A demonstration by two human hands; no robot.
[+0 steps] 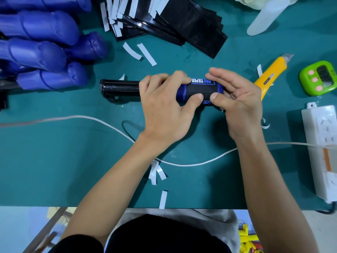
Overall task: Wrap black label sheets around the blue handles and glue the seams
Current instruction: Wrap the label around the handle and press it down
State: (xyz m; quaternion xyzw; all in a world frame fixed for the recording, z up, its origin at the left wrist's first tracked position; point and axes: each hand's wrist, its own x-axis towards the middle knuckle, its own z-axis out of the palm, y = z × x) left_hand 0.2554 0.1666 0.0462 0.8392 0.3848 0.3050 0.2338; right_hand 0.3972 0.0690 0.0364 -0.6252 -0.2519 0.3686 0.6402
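1. The left hand [164, 106] curls its fingers over the top of the blue handle [181, 94], with the thumb pressing on the black label sheet [200, 89] wrapped around the handle's middle.
2. The right hand [240, 103] pinches the same handle. Its thumb tip is on the label beside the left thumb, and its fingers curve over the right end.
3. The handle lies sideways on the green table [54, 170], with a black shaft [120, 88] sticking out to its left.
4. Beyond the handle lies a stack of black sheets [191, 28], and to the far left a pile of blue handles [42, 52].
5. Right of the handle lie a yellow knife [269, 73], a green timer [319, 78] and a power strip [321, 148].
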